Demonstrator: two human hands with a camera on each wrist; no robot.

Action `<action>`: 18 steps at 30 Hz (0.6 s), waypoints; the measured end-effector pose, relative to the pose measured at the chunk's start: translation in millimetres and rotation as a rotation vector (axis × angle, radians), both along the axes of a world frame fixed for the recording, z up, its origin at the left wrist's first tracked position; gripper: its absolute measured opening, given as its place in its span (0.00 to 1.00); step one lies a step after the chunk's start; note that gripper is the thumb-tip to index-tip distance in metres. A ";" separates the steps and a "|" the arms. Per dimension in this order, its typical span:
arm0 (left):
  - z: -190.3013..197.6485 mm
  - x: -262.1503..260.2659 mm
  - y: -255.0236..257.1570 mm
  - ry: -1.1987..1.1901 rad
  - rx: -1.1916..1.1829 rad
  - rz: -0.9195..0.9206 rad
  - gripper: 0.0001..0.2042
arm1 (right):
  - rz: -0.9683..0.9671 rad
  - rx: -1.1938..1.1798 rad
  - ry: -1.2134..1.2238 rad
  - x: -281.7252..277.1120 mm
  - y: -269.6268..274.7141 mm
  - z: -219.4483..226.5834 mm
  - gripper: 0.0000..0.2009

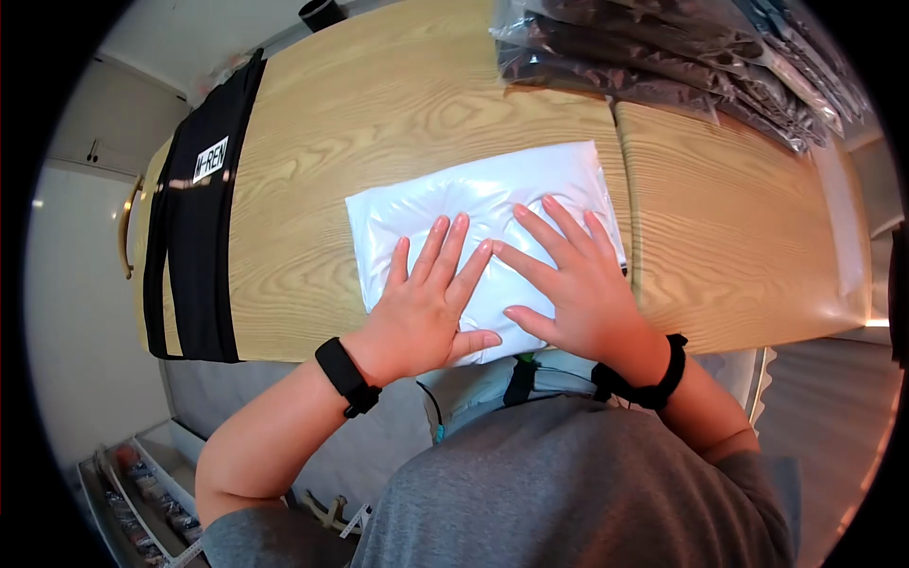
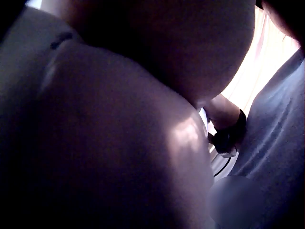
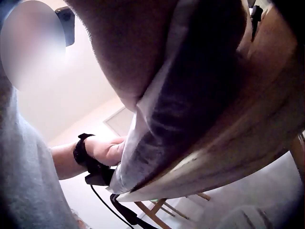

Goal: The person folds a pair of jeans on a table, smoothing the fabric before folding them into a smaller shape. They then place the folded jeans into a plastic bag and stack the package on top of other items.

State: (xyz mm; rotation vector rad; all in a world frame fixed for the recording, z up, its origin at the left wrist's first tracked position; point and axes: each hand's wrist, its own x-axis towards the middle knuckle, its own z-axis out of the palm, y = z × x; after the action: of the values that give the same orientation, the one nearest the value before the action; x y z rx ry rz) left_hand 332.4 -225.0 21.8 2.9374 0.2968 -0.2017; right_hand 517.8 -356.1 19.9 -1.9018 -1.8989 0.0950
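A white plastic mailer bag lies on the wooden table, puffed up and wrinkled, its near edge at the table's front. My left hand rests flat on its left half with the fingers spread. On the right half, my right hand presses down, also spread, its thumb pointing toward the left hand. The left index fingertip meets the right hand's fingers near the bag's middle. In the right wrist view the side of the bag shows, with the left hand beyond it. Close, dark skin fills most of the left wrist view.
Folded black cloth with a white lettered label drapes over the table's left end. Clear-bagged dark garments are piled at the back right. A seam crosses the table right of the bag. A black cylinder stands beyond the far edge.
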 end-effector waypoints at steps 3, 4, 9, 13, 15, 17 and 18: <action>0.9 -0.5 -1.2 -0.064 -0.001 0.024 0.44 | 0.005 0.020 -0.008 -1.0 -2.1 -0.5 0.27; 2.1 0.0 -0.5 -0.024 -0.024 0.030 0.45 | -0.006 0.032 -0.023 -0.9 -2.5 -0.6 0.27; 32.8 -15.8 30.9 -0.134 -0.748 0.077 0.32 | 0.080 0.024 0.174 21.9 -11.9 1.5 0.29; 38.7 -67.6 28.8 -0.401 -1.008 0.655 0.28 | -0.132 -0.002 0.507 35.4 -45.0 7.0 0.38; 5.0 -87.5 27.5 -0.508 -0.968 0.887 0.28 | -0.247 -0.036 0.769 28.3 -55.4 13.8 0.43; -8.2 -91.5 23.9 -0.513 -0.993 0.942 0.29 | -0.250 -0.075 0.809 28.6 -55.9 7.3 0.45; -13.9 -91.6 21.8 -0.512 -1.026 0.995 0.29 | -0.261 -0.120 0.846 27.8 -55.8 5.0 0.47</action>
State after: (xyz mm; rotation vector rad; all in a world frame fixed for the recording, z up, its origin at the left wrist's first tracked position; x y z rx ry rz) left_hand 240.8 -203.2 7.9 1.5095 1.0887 0.4086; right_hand 545.6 -411.9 24.9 -1.7497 -1.0887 0.8033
